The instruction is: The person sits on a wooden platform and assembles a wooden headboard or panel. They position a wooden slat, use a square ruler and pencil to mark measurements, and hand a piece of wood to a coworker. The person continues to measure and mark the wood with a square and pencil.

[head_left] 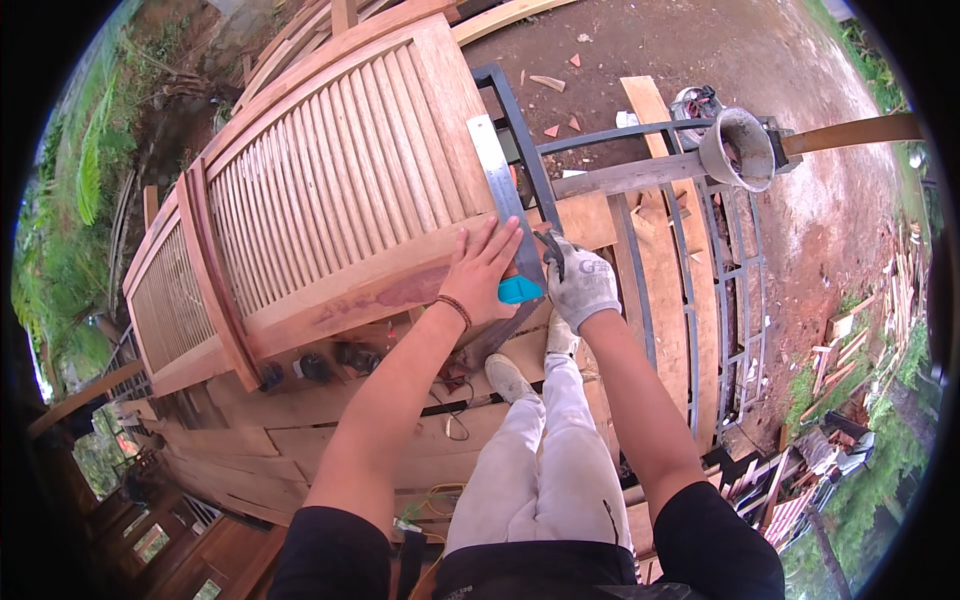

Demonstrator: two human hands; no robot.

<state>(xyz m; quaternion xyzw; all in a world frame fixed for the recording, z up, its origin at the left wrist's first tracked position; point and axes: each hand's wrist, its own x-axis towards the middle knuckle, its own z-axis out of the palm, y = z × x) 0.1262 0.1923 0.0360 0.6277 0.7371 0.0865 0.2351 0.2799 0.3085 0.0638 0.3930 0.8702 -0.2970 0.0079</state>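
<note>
A long wooden louvred shutter panel (350, 165) lies slanting across the left and middle. At its right end is a try square with a long metal blade (493, 165) and a teal handle (520, 290). My bare left hand (480, 268) grips the square at the panel's near corner, fingers laid over the wood and blade. My right hand (583, 283), in a grey-white work glove, is closed beside the square's blade. Between its thumb and fingers is a slim dark tool (551, 252), whose exact kind I cannot make out.
A dark metal frame (520, 140) stands beyond the panel's right end. A grey bucket (738, 150) rests at the right near a wooden beam (855, 133). Planks (660, 270) and a metal grid (740, 290) lie to the right. Wooden boards (350, 440) are under my feet.
</note>
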